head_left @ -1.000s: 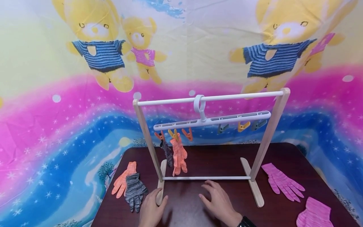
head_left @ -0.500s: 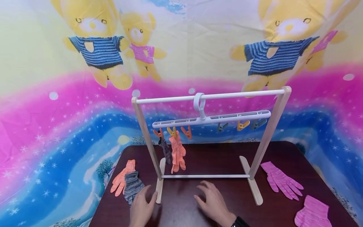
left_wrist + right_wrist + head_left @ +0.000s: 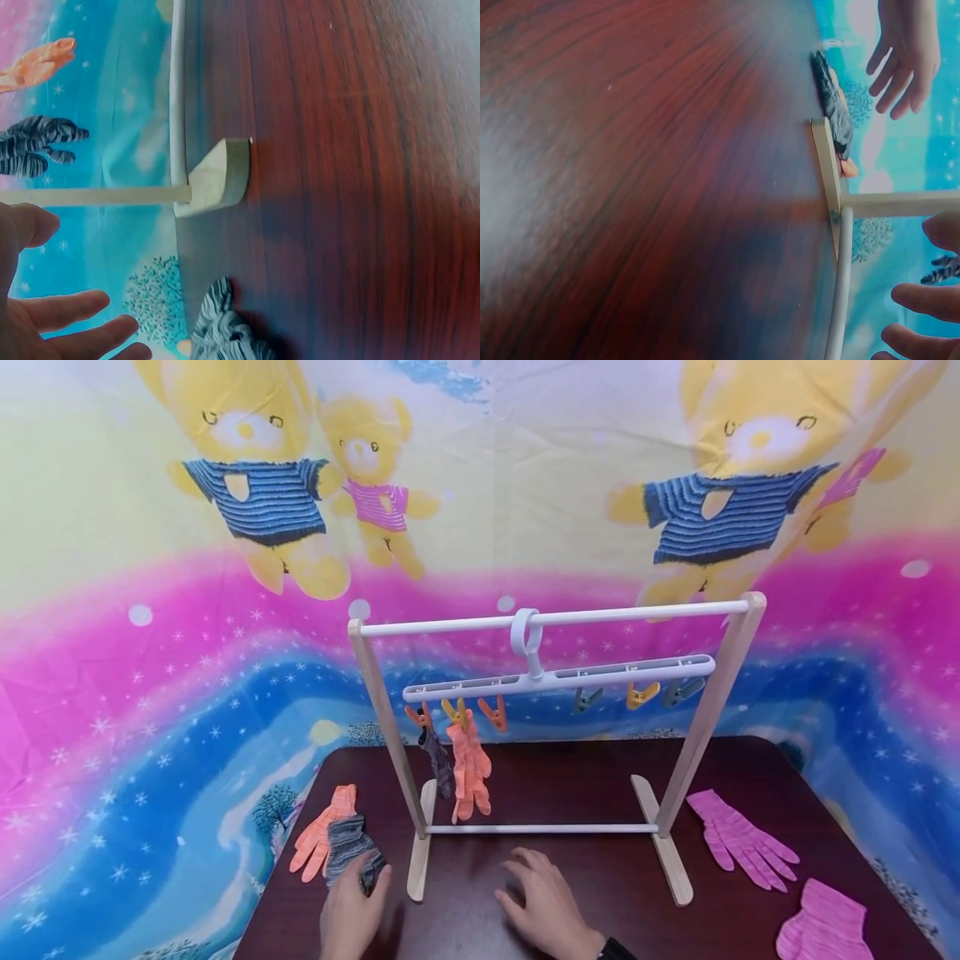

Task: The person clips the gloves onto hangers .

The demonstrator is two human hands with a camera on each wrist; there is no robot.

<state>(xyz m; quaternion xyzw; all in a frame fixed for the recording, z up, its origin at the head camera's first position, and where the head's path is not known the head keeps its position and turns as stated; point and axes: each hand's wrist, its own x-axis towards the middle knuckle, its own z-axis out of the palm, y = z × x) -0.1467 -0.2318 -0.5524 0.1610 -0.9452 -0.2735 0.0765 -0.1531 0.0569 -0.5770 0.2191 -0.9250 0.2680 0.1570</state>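
Observation:
My left hand [image 3: 352, 910] hovers by the grey striped glove [image 3: 347, 843] on the left of the table, covering part of it in the head view. Its fingers [image 3: 71, 309] are spread and apart from the glove. In front of the wooden rack [image 3: 384, 718], my right hand [image 3: 546, 906] hangs over the table with loosely bent fingers and nothing in them. Beneath the grey glove lies an orange glove [image 3: 322, 835]. A white hanger [image 3: 555, 680] hangs on the rack's top bar. Its left clothespins hold a dark grey glove [image 3: 437, 764] and an orange glove [image 3: 471, 768].
An orange clothespin [image 3: 493, 714] hangs without a glove. Further right on the hanger, a yellow clothespin [image 3: 642, 696] hangs between two dark green ones. Two pink gloves, one spread [image 3: 742, 842] and one folded [image 3: 823, 920], lie on the table's right side. A printed cloth stands behind.
My left hand has moved left, from the rack's left foot to the grey glove. My right hand has drifted left and slightly towards me. The gloves and rack stay in place.

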